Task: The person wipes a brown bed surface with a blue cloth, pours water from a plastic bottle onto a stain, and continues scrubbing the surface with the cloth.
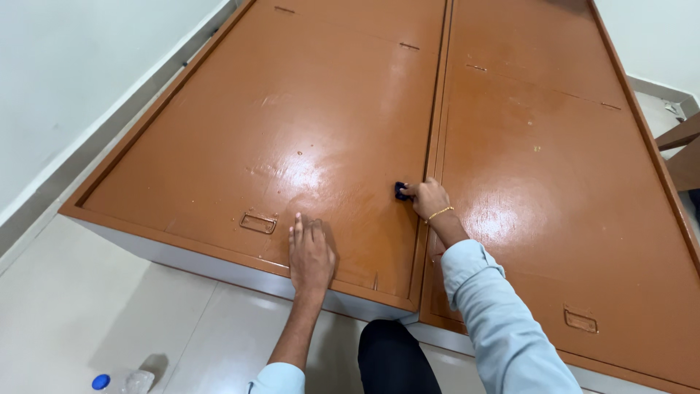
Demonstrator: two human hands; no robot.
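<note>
A tall brown metal cupboard with two doors fills the view; I look steeply down its front. My left hand [310, 252] lies flat, fingers together, on the left door [277, 138] near its lower edge. Fingers of my right hand [428, 198] pinch a small dark blue key or knob [400, 191] at the seam between the left door and the right door [554, 168]. A gold bracelet sits on that wrist, and the sleeve is light blue.
Recessed label slots sit low on the doors [258, 222] [580, 319]. A clear plastic bottle with a blue cap [120, 381] lies on the pale tiled floor [87, 306]. A white wall runs along the left; a wooden piece [682, 149] shows at the right edge.
</note>
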